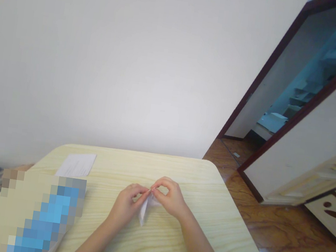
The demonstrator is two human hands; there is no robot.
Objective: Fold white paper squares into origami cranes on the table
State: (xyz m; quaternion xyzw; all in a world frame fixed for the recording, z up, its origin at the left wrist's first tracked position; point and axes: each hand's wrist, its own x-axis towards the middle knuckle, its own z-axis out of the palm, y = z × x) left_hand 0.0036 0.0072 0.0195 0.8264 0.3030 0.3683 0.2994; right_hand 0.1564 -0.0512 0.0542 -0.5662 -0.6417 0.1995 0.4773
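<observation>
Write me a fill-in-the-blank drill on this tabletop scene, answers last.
Of the left hand and right hand, the flat white paper sheet lies nearer the ____ one.
Pinching the thin, whitish, flimsy piece, the hands number ____.
Behind the pale wood-grain table rises a plain white ____.
Answers: left; two; wall.

Thin whitish piece, pinched, hanging down

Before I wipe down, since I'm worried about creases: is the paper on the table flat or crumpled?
Flat: the paper lies against the table, its visible edges straight.
</observation>
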